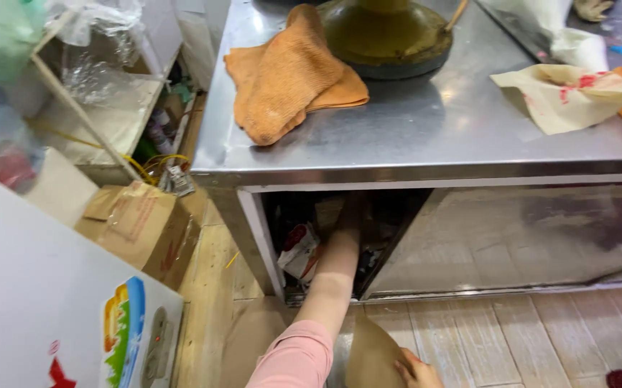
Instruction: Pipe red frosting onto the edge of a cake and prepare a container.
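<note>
Brown paper bags [372,356] are gripped at the bottom centre of the frame by the right hand [417,371], whose fingers are closed on the edge of the rounded, flat brown sheet; a second tan sheet [250,338] is seen just left of the pink sleeve [293,359]. From that sleeve the left forearm is stretched upward in the frame, and the left hand [352,215] is pushed into the dark open compartment [340,237] under the stainless-steel work table [426,122]. Whether that hand is open or closed cannot be told, since it is lost in shadow. Just left of the forearm, inside the compartment, a white crumpled packet with red print [300,251] is lodged. The compartment lies straight up the frame from the paper, so the left hand is much the nearer to it, and the forearm's long axis is run almost vertically in the picture. The sliding steel door [512,237] is seen to the right of the opening. At the left, a white appliance lid [45,302] and a brown cardboard box [142,226] are placed beside the table. Farther up, on the tabletop, an orange folded cloth [289,75], a round olive-green griddle [386,32] and a cream paper bag with red marks [566,97] are laid.
</note>
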